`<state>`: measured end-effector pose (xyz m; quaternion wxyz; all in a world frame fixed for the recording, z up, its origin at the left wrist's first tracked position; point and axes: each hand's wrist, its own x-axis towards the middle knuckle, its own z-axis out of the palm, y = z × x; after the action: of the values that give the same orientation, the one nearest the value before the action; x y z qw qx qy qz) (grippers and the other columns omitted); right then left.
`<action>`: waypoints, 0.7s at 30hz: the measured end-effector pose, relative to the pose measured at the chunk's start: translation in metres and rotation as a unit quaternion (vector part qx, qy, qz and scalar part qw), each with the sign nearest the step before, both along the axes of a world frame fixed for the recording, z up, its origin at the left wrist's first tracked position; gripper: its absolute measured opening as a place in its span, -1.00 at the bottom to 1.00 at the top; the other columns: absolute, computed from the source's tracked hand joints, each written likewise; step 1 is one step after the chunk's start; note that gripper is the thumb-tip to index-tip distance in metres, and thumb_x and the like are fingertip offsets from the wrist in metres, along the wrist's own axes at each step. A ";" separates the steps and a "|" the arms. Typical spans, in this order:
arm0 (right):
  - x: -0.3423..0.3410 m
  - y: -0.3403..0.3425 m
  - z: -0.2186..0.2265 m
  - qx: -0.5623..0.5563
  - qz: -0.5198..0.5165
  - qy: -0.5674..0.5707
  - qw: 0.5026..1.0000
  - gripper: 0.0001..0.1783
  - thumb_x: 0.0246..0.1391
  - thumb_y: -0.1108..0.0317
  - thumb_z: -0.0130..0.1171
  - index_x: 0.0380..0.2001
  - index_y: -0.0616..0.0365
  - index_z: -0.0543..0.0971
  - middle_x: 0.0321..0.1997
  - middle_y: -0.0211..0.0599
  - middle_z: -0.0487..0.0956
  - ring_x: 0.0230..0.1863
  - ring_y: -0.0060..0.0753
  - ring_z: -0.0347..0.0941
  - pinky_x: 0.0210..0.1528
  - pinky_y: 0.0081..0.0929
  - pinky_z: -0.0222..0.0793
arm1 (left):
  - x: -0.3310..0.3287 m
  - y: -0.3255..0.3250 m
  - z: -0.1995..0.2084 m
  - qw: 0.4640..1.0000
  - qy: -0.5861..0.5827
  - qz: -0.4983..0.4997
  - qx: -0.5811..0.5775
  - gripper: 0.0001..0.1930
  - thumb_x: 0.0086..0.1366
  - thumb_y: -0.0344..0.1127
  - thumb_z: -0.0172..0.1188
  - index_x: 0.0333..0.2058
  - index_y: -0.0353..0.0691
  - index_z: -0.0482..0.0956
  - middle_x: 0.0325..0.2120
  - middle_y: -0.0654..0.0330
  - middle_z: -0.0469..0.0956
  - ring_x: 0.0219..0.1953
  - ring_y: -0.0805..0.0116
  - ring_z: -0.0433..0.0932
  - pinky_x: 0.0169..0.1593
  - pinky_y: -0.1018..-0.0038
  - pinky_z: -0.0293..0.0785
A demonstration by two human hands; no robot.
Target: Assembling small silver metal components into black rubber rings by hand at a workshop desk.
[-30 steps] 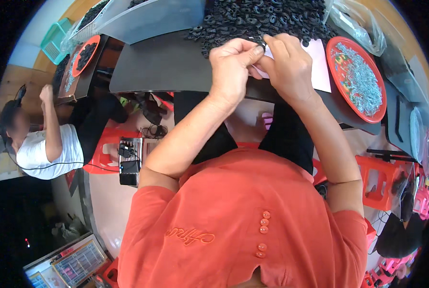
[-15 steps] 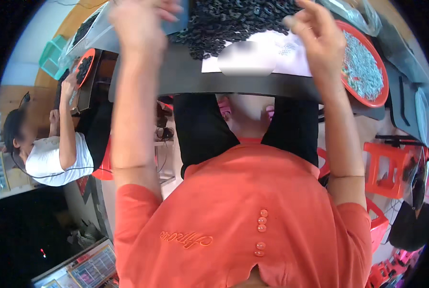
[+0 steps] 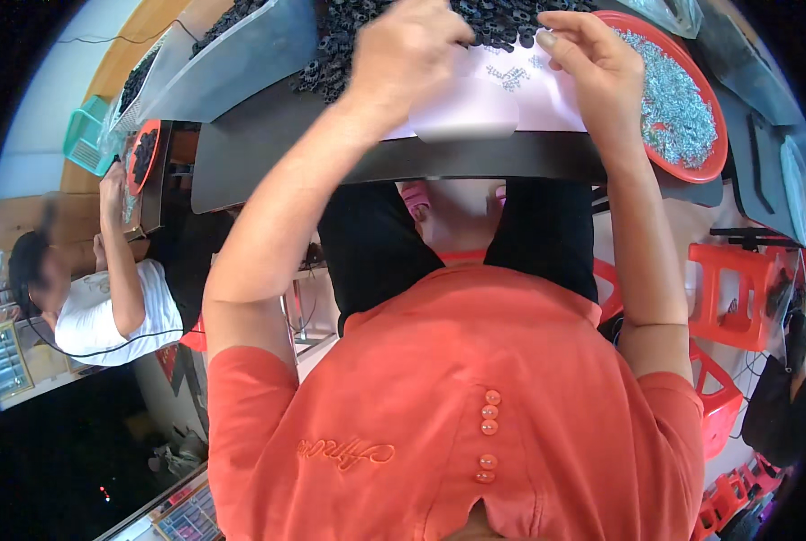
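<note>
One dark table (image 3: 241,149) bears a black-parts pile (image 3: 331,63) far centre, one white sheet (image 3: 552,108) nearer, and one red tray (image 3: 722,140) right. Left hand (image 3: 403,56) and right hand (image 3: 606,77) curl beside the pile; grips unclear. One co-worker (image 3: 119,307) sits left.

Bin (image 3: 241,72) left of pile (image 3: 502,20), plate (image 3: 719,149) right

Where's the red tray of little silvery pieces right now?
In the head view, the red tray sits at the upper right on the dark table, just right of the person's right hand.
</note>
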<state>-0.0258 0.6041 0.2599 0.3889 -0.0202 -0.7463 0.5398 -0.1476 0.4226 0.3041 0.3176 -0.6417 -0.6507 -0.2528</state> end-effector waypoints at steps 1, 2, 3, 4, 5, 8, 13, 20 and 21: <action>-0.001 -0.002 0.001 0.006 0.003 -0.006 1.000 -0.76 0.07 0.45 0.22 -0.16 0.27 0.61 -0.35 -0.44 0.58 -0.37 -0.68 0.43 -0.29 -0.72 0.35 | 0.001 0.007 -0.020 0.999 -0.032 0.037 -0.025 -0.84 0.02 -0.35 0.23 -0.41 -0.28 0.59 -0.46 0.10 0.55 -0.34 0.22 0.58 -0.32 0.33 0.53; -0.001 -0.002 0.001 0.005 0.003 -0.007 1.000 -0.76 0.07 0.45 0.22 -0.16 0.27 0.61 -0.35 -0.44 0.58 -0.37 -0.68 0.43 -0.29 -0.72 0.35 | 0.003 0.013 -0.027 0.995 -0.058 0.044 -0.074 -0.84 0.02 -0.34 0.22 -0.40 -0.26 0.60 -0.41 0.09 0.54 -0.28 0.17 0.55 -0.26 0.28 0.52; 0.000 -0.004 0.000 0.011 0.007 -0.009 1.000 -0.76 0.07 0.45 0.22 -0.17 0.27 0.61 -0.36 -0.44 0.59 -0.38 -0.69 0.43 -0.29 -0.73 0.35 | 0.004 0.017 -0.032 0.988 -0.083 0.052 -0.122 -0.84 0.02 -0.33 0.22 -0.39 -0.23 0.60 -0.36 0.09 0.52 -0.22 0.12 0.53 -0.20 0.23 0.50; 0.000 -0.005 0.000 0.017 0.010 -0.011 1.000 -0.77 0.07 0.45 0.22 -0.17 0.26 0.61 -0.37 -0.45 0.59 -0.38 -0.69 0.43 -0.30 -0.73 0.35 | 0.002 0.022 -0.040 0.988 -0.083 0.052 -0.122 -0.84 0.02 -0.33 0.22 -0.39 -0.23 0.60 -0.36 0.09 0.52 -0.22 0.12 0.53 -0.20 0.23 0.50; 0.001 -0.005 0.000 0.016 0.009 -0.011 1.000 -0.77 0.07 0.45 0.22 -0.17 0.26 0.61 -0.37 -0.45 0.59 -0.38 -0.69 0.43 -0.30 -0.73 0.35 | 0.000 0.027 -0.045 0.986 -0.074 0.071 -0.132 -0.85 0.04 -0.36 0.22 -0.36 -0.22 0.60 -0.37 0.12 0.51 -0.25 0.13 0.53 -0.21 0.25 0.49; 0.002 -0.005 0.001 0.051 -0.015 -0.031 0.998 -0.78 0.06 0.45 0.21 -0.19 0.23 0.61 -0.39 -0.45 0.59 -0.40 -0.71 0.43 -0.32 -0.73 0.34 | -0.004 0.031 -0.053 0.983 -0.084 0.095 -0.136 -0.86 0.08 -0.38 0.22 -0.34 -0.23 0.59 -0.38 0.13 0.51 -0.29 0.13 0.54 -0.23 0.28 0.48; -0.004 0.002 -0.002 0.079 -0.009 -0.033 0.996 -0.79 0.07 0.43 0.19 -0.21 0.24 0.61 -0.44 -0.44 0.59 -0.41 -0.69 0.44 -0.34 -0.69 0.35 | 0.001 0.026 -0.047 0.966 -0.226 0.085 -0.091 -0.86 0.13 -0.38 0.24 -0.35 -0.31 0.57 -0.40 0.08 0.55 -0.34 0.14 0.56 -0.24 0.34 0.47; -0.009 -0.015 0.008 0.125 -0.033 -0.079 0.988 -0.78 0.06 0.36 0.18 -0.24 0.22 0.62 -0.50 -0.42 0.56 -0.44 -0.68 0.40 -0.36 -0.65 0.33 | 0.008 0.023 -0.047 0.965 -0.255 0.060 -0.032 -0.86 0.13 -0.40 0.27 -0.36 -0.34 0.56 -0.43 0.04 0.57 -0.40 0.23 0.58 -0.29 0.41 0.47; -0.012 -0.014 0.008 0.108 -0.005 -0.095 0.990 -0.79 0.06 0.36 0.18 -0.24 0.21 0.62 -0.50 -0.43 0.56 -0.45 -0.68 0.39 -0.37 -0.65 0.33 | 0.010 0.023 -0.047 0.965 -0.254 0.055 -0.021 -0.85 0.13 -0.40 0.28 -0.36 -0.35 0.56 -0.44 0.05 0.57 -0.42 0.24 0.58 -0.31 0.43 0.47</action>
<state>-0.0378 0.5897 0.2681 0.3190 -0.0334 -0.8336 0.4496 -0.1377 0.4457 0.2575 0.1414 -0.5262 -0.7493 -0.3764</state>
